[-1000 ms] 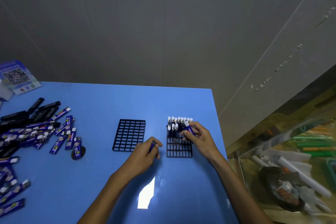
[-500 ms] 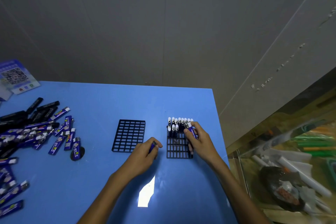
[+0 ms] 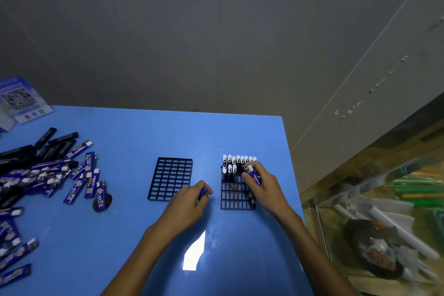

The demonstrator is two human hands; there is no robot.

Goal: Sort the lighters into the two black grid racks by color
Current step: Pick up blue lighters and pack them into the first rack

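The right hand (image 3: 260,184) hangs over the right grid rack (image 3: 236,196), its fingers curled round a blue lighter (image 3: 253,175) pinched between thumb and fingertips. That lighter sits above the rack's second row from the far edge, just to the right of the few lighters already standing there. Its long axis is tilted: the white and metal cap points up and away toward the rack's far edge, and the blue base slants down toward the wrist, not yet plumb over a cell.

To do this step well, the lighter should be swung upright, base down, and lined up with the next open cell in that second row before lowering, so it slides in without knocking the neighbours. The far row of the right grid rack looks full of upright lighters (image 3: 239,160), caps up, though the small picture makes the exact count hard to tell.

Left of this rack, the left hand (image 3: 189,204) rests on the blue table (image 3: 134,132) with fingers curled round another blue lighter (image 3: 202,193), only its end showing. Further left lies the left grid rack (image 3: 171,178), with no lighters in it. Well to the left of the racks lies the loose pile of blue and black lighters (image 3: 45,170)
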